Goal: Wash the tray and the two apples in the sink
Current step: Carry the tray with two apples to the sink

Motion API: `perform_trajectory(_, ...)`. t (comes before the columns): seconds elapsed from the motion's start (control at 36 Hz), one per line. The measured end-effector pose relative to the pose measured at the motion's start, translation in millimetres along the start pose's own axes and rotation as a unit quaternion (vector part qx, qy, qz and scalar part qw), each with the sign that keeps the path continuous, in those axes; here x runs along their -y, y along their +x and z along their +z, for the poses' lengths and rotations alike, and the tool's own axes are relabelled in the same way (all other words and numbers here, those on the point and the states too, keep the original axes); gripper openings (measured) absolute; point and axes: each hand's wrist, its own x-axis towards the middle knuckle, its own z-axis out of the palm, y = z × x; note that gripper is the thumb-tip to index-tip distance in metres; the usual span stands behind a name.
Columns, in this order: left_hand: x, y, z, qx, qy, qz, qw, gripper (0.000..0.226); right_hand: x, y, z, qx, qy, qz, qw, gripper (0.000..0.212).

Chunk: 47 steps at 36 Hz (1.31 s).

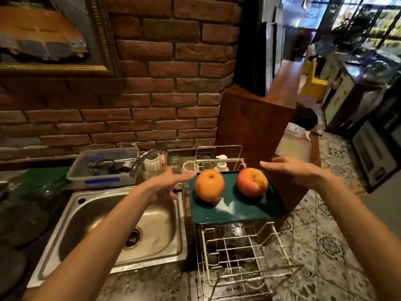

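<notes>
A dark green tray (236, 211) lies on top of a white wire dish rack (240, 253), to the right of the steel sink (71, 218). Two orange-red apples stand on the tray: one on the left (209, 185), one on the right (252, 182). My left hand (168, 180) hovers just left of the tray's far left corner, fingers stretched out and holding nothing. My right hand (288, 168) hovers off the tray's far right corner, fingers straight and empty. Neither hand touches the tray or an apple.
A faucet (143, 159) curves over the sink's back edge. Behind it sit a clear plastic box (104, 168) of small items, cups and a soap bottle (221, 164). A brick wall stands behind; a wooden cabinet (253, 131) stands right of the rack.
</notes>
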Motion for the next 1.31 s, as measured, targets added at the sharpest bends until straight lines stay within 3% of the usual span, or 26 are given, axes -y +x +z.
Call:
perform_trajectory(0.08,-10,4,16,0.012,-0.032,-0.023,0.999,0.149,-11,12,-3,0.010,0.040,0.043,0.998,0.146)
perform_trajectory(0.19,-19,14,30,0.036,-0.042,-0.066,0.996,0.158,-29,32,-1,0.055,0.085,0.082,0.991,0.135)
perform_trajectory(0.31,-25,24,35,0.017,-0.018,-0.071,0.997,0.143,-36,44,4,0.077,0.098,0.106,0.987,0.131)
perform_trajectory(0.47,-30,26,33,0.040,-0.022,-0.083,0.995,0.139,-41,52,4,0.107,0.102,0.096,0.984,0.106)
perform_trajectory(0.69,-23,33,26,0.058,-0.059,-0.108,0.991,0.127,-40,56,1,0.120,0.103,0.096,0.983,0.091)
perform_trajectory(0.86,-19,37,23,0.051,-0.082,-0.104,0.990,0.123,-33,55,3,0.116,0.081,0.103,0.985,0.110)
perform_trajectory(0.97,-21,31,26,0.071,-0.068,-0.097,0.990,0.100,-27,49,4,0.110,0.078,0.101,0.986,0.127)
perform_trajectory(1.31,-44,13,3,0.043,-0.065,-0.057,0.995,0.093,5,34,-14,0.082,0.076,0.078,0.991,0.106)
